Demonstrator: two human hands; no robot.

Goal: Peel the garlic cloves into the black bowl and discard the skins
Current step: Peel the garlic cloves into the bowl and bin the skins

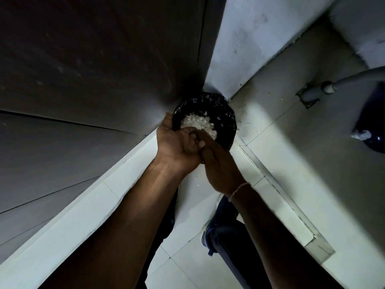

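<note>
Head view, looking steep down at floor corner.

Bin w/ black liner sits on the tiled floor, tucked in corner where dark cabinet front meets pale wall. Pile of garlic skins lies inside bin, whitish, papery. A few skin flakes scattered on floor just beside bin, R side.

Both hands over near rim of bin, touching each other. Left hand palm up, cupped, fingers loosely curved toward skins; edge of hand against liner rim. Right hand flat-ish, fingers straight, laid across left palm/fingers. Can't tell if any skins left between them; contact zone shadowed. Neither hand grips anything visible. Thin pale string band on right wrist.

Hands + forearms block near part of bin and rim.

Around: white ledge runs diag. under cabinet, lower L. Metal floor strip runs diag. R of arms. Grey pipe w/ fitting enters floor/wall upper R. Dark blue object at R edge, cut off, ID unclear. Person's shoe and dark trouser leg below arms. Black bowl not in view.
</note>
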